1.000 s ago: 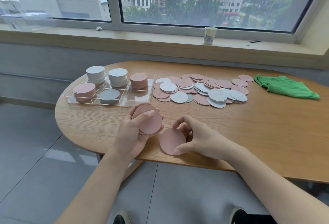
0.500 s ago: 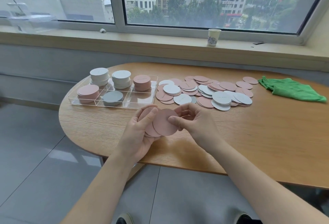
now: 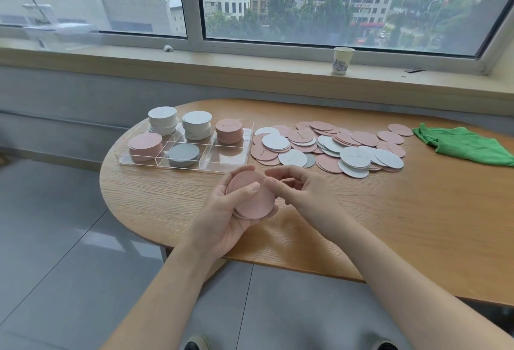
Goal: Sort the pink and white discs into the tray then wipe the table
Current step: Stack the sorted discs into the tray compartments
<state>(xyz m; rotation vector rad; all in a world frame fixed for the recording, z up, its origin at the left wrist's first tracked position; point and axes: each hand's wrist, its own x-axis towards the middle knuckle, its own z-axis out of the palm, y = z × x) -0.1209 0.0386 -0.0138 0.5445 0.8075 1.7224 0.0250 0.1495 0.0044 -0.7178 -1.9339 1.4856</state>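
Observation:
My left hand (image 3: 222, 210) grips a small stack of pink discs (image 3: 254, 199) above the table's near edge, thumb lying across the top disc. My right hand (image 3: 300, 191) sits just right of the stack with curled fingers, its thumb touching the stack's edge. A clear compartment tray (image 3: 233, 162) at the left holds two white stacks (image 3: 162, 120), two pink stacks (image 3: 145, 146) and a grey stack (image 3: 183, 154). A loose pile of pink and white discs (image 3: 331, 146) spreads across the table's middle. A green cloth (image 3: 464, 145) lies at the far right.
The rounded wooden table (image 3: 389, 224) has bare wood in front of the pile. A paper cup (image 3: 342, 60) stands on the windowsill behind. Grey floor tiles lie to the left and below the table edge.
My right hand lifted a pink disc from the table's near edge and laid it onto the stack in my left hand, then let go of it. The view moved nearer.

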